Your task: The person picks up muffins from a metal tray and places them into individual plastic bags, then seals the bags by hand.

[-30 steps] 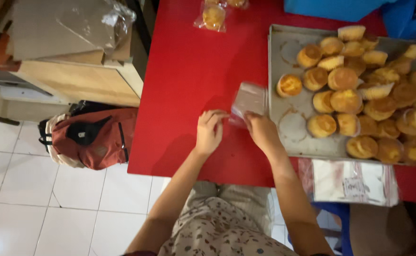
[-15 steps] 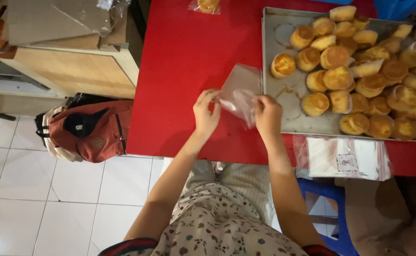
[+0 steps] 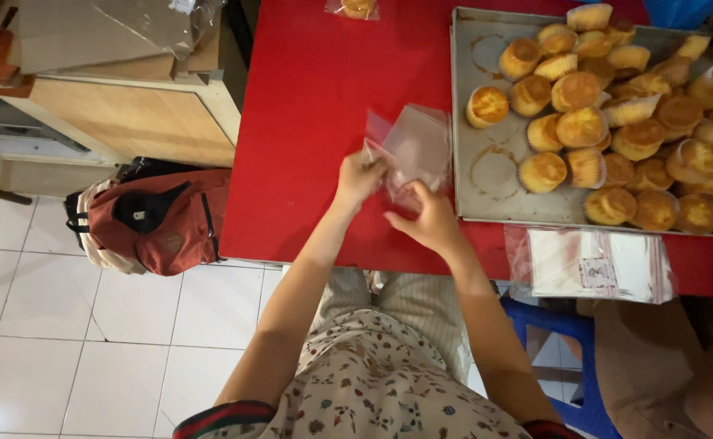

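A red table (image 3: 316,122) stands over white floor tiles, with a rust-coloured backpack (image 3: 157,219) beside it. My left hand (image 3: 360,175) pinches the near-left edge of a clear bag (image 3: 417,146), and my right hand (image 3: 429,219) grips its lower edge, holding it above the table. Just right sits the tray (image 3: 494,175) of muffins (image 3: 584,126).

My hands (image 3: 397,199) now spread the clear plastic bag (image 3: 417,150) wider, and it sits lifted farther from the counter (image 3: 307,122) edge.
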